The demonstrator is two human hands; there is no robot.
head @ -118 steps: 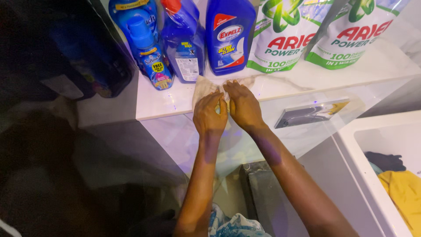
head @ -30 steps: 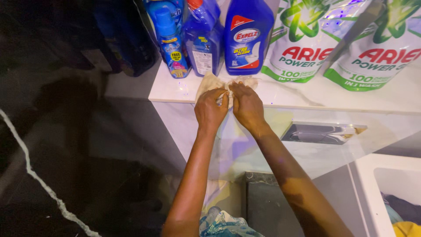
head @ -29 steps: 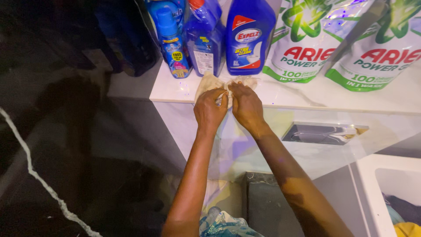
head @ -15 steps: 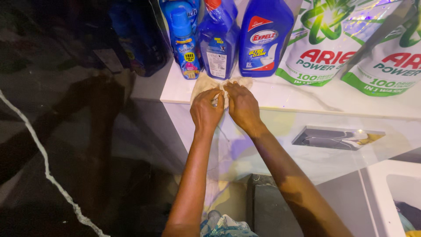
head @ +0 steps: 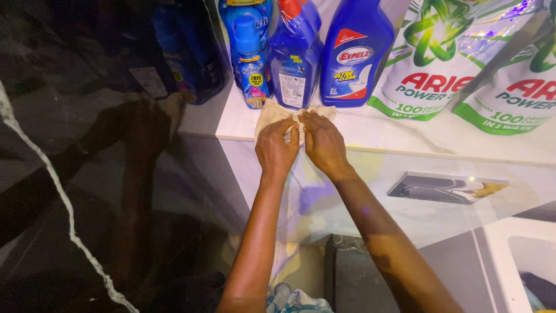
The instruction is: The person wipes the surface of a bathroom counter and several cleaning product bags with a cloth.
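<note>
Pressing down side by side on a small tan cloth (head: 277, 113) — left hand (head: 277, 149) and right hand (head: 324, 145), fingers curled in, thumbs nearly touching. Pinching a bunched bit of the cloth between the two hands, right at the fingertips. Not opening wide at all; both hands closing on the cloth.

Lying flat under the hands, the cloth, on a white shelf (head: 405, 136), close to its front edge, peeking out past the fingers on both sides.

Standing just past the fingertips, a row of blue bottles. Sitting just beyond the left hand, a small light-blue bottle (head: 250, 69) with a bright label, leaning against a bigger one behind it. Standing right above the gap between the hands, a dark blue spray bottle (head: 295, 58) with a red top. Rising just beyond the right hand, a big blue bottle (head: 356, 52) with a bent neck.

Leaning farther off to the right of the right hand, two white and green soap pouches (head: 431, 58) — shiny and puffy.

Hanging below the right arm on the white front, a silver handle (head: 440, 188). Showing off to the left of the left arm, a dark shiny wall (head: 87, 191) with a white vein and a dim reflection of the arms.
</note>
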